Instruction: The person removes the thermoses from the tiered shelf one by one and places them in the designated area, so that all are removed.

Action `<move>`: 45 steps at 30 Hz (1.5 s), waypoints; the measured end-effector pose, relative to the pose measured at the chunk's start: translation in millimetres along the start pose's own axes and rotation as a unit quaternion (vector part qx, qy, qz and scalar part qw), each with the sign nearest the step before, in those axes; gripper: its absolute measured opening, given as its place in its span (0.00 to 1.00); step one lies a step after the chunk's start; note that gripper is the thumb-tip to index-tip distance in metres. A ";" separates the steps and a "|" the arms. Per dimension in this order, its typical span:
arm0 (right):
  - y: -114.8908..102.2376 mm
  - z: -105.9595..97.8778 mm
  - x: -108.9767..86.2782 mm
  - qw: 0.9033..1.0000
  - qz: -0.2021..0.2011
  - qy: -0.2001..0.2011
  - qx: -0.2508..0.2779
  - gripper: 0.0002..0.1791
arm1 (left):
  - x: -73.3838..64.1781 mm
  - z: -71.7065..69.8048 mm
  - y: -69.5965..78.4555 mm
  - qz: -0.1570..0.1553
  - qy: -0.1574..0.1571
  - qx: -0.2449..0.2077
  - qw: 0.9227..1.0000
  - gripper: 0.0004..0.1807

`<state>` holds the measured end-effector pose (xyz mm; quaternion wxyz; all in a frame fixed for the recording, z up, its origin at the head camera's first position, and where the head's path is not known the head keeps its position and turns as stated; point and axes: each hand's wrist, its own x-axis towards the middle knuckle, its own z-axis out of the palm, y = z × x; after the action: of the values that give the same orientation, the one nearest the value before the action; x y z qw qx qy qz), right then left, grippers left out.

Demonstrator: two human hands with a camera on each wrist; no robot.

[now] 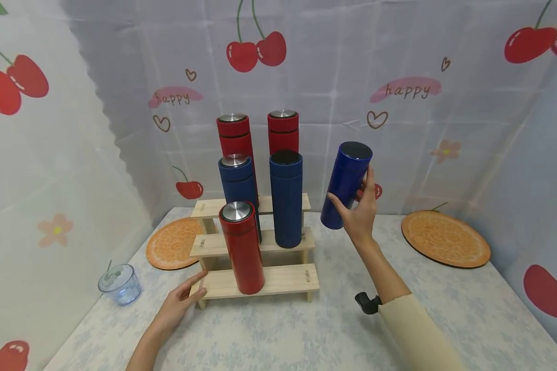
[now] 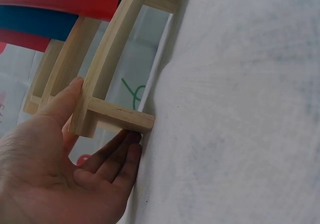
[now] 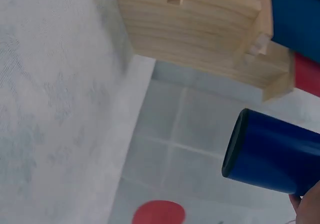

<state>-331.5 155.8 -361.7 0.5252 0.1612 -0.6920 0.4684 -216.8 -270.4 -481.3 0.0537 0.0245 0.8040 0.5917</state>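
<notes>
My right hand [image 1: 361, 214] grips a glossy dark-blue thermos flask [image 1: 345, 183] with a dark lid. It hangs tilted in the air right of the stepped wooden stand [image 1: 283, 278]; its base shows in the right wrist view. With my left hand [image 1: 178, 304] I hold the left end of the stand's lowest step, thumb against the plank, other fingers bent by the leg [image 2: 122, 115]. A red flask [image 1: 243, 252] stands on that step. On the middle step are a blue flask with a silver lid [image 1: 238, 180] and one with a black lid [image 1: 286, 206]. Two red flasks [image 1: 284, 135] occupy the top step.
Round orange-patterned mats [image 1: 445, 239] lie on the table at both sides of the stand. A clear bluish cup [image 1: 120, 286] stands at the left edge. A black object [image 1: 366, 303] shows at my right wrist. Cherry-printed curtains [image 1: 329, 67] enclose the table.
</notes>
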 end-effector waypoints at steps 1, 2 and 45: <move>6.3 5.2 -0.6 1.000 0.007 -0.003 -0.002 0.57 | -0.6 -0.4 -0.5 -0.002 0.001 -0.001 1.000 0.32; 12.2 10.2 -1.0 1.000 0.013 -0.006 -0.002 0.56 | -1.2 -0.6 -0.8 -0.004 0.002 -0.001 1.000 0.32; 101.2 48.6 -57.4 0.985 0.117 -0.099 -0.081 0.55 | 0.6 -0.7 -7.0 0.026 0.000 -0.016 1.000 0.28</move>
<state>-409.1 152.1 -461.0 0.4072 0.0819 -0.7900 0.4510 -217.3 -273.1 -487.8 0.0391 0.0448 0.7933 0.6059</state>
